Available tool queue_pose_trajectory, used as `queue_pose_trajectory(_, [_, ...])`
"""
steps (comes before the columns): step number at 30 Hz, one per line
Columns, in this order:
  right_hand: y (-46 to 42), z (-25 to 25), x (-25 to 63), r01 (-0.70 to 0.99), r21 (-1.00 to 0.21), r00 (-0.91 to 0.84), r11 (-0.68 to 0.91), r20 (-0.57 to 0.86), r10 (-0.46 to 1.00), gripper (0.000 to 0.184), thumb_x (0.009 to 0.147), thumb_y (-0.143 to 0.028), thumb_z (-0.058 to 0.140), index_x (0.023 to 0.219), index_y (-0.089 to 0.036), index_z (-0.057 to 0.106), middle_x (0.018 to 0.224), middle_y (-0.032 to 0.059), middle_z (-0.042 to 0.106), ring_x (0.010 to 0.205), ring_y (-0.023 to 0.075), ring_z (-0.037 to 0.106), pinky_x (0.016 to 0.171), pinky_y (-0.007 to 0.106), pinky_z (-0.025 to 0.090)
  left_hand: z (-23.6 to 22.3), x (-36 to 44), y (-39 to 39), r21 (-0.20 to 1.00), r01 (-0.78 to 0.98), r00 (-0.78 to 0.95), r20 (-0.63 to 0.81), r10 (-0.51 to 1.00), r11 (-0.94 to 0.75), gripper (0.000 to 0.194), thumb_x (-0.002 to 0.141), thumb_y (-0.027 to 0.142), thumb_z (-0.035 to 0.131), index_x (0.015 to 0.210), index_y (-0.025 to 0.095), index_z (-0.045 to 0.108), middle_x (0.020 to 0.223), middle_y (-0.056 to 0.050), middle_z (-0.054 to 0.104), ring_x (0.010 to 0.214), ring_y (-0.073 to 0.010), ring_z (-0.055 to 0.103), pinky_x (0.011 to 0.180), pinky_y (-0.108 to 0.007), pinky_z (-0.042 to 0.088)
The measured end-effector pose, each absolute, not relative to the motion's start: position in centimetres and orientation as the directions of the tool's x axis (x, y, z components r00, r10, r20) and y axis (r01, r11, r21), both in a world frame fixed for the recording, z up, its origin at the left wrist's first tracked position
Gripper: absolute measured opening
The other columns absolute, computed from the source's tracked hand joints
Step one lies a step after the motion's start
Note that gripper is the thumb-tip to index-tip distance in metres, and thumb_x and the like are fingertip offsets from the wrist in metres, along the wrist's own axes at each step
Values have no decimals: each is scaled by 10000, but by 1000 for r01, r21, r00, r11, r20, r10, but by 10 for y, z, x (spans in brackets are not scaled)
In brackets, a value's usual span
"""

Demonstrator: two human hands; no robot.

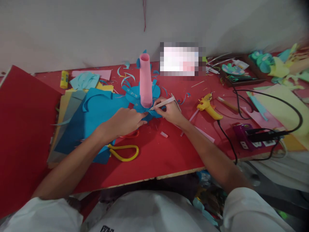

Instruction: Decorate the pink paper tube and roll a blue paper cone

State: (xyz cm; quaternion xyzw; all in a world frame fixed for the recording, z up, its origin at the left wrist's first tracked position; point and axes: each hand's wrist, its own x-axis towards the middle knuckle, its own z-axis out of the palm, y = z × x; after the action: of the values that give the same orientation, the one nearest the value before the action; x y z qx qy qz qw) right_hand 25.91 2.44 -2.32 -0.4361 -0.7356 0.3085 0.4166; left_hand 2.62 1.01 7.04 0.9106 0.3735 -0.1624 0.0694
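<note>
A pink paper tube [145, 80] stands upright amid blue paper petals [131, 93], some bearing small white marks. My left hand [123, 120] reaches in from the left, its index finger pressed on the front blue paper and its thumb close below, at the paper's edge. In my right hand [172, 111] is a slim white pen [164, 103], gripped between thumb and fingers. The pen's tip meets the blue paper just in front of the tube's base, close to my left fingertip. What lies under the left fingers is partly hidden.
Yellow-handled scissors [125, 153] lie near the front edge, beside blue sheets [103, 103]. A yellow glue gun [209, 106] with its cord and a purple power box [246, 137] are on the right. Farther back are a glue stick [64, 79] and a dark tray [257, 77].
</note>
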Motion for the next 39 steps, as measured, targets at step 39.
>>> queue_pose_trajectory(39, [25,-22,261,367,-842,-264,396,314,912,156,922,-347,633,885,-201,673,867,47,747,730,168,660,661,294,512,77,29,9,-42,688,656,-391,645,-725,473,1106,437,399,1501,256,588,997,-160,767,915,-370,749,663,-359,434])
